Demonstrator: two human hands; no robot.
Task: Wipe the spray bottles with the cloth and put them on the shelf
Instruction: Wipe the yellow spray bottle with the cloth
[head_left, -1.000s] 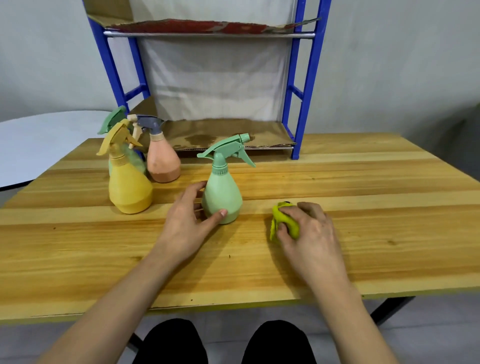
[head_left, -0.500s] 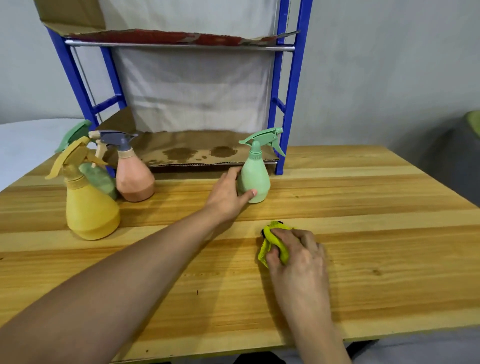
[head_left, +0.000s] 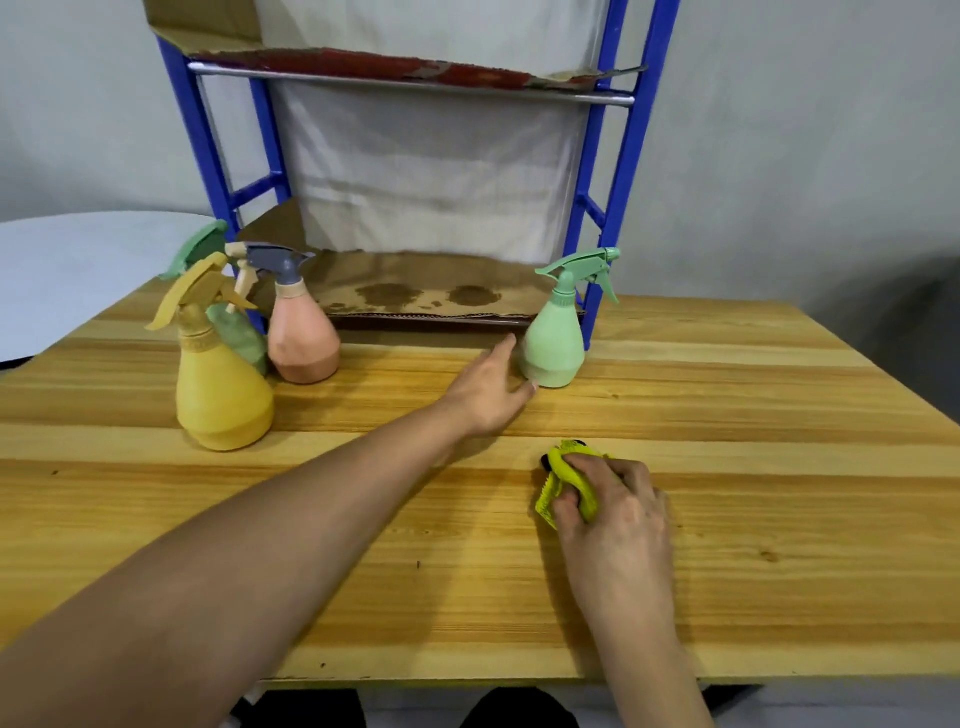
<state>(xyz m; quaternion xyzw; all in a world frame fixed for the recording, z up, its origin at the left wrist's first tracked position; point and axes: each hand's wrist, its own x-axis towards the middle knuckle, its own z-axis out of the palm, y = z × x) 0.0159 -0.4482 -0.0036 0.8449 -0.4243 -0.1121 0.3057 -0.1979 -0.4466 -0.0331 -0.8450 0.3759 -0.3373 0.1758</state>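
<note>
A light green spray bottle (head_left: 553, 345) stands upright on the wooden table (head_left: 727, 395), just in front of the blue shelf's (head_left: 589, 208) right front post. My left hand (head_left: 491, 392) reaches out beside its left flank, fingers apart, thumb tip at the base and index finger just off the side. My right hand (head_left: 618, 514) rests on the table nearer to me, closed on a bunched yellow-green cloth (head_left: 569, 480). At the left stand a yellow bottle (head_left: 223, 387), a pink bottle (head_left: 304, 345) and a darker green one (head_left: 236, 332) partly hidden behind them.
The shelf's lower level is lined with stained cardboard (head_left: 415, 296) and holds no bottles; a second cardboard-lined level (head_left: 395, 70) sits above. A white cloth hangs behind the shelf. A pale round table (head_left: 78, 275) lies at far left.
My left hand carried the light green bottle from near me out to the shelf's front right post, set it down, and has loosened its fingers. The right hand stayed on the cloth.
</note>
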